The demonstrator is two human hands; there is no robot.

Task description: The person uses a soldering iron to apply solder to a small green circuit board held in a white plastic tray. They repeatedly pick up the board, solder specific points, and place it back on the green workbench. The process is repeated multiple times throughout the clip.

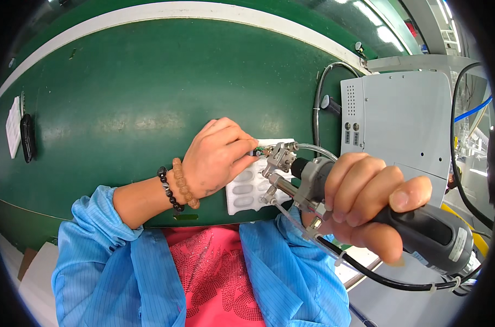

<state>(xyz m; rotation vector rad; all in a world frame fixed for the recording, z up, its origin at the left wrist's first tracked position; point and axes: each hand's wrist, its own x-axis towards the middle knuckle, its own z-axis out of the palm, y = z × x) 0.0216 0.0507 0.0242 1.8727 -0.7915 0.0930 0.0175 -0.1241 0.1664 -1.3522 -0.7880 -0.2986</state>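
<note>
My left hand (217, 155) reaches in over the bench with its fingertips pinched on a small part (255, 152) that shows green, like a bit of circuit board. Most of that part is covered by the fingers. My right hand (367, 199) is wrapped round a black and grey powered screwdriver (444, 231). Its metal head (280, 158), with cylinders and clear air hoses, points left and lies right beside the small part. Whether the tip touches it, I cannot tell. Under both lies a white tray (232, 204) with rows of rounded pockets.
On the green bench mat (149, 71), a grey metal control box (400, 114) stands at the right. A black cable (316, 92) loops beside it, and another (378, 280) trails along the screwdriver. A black case (27, 136) and a white pad (14, 126) lie far left.
</note>
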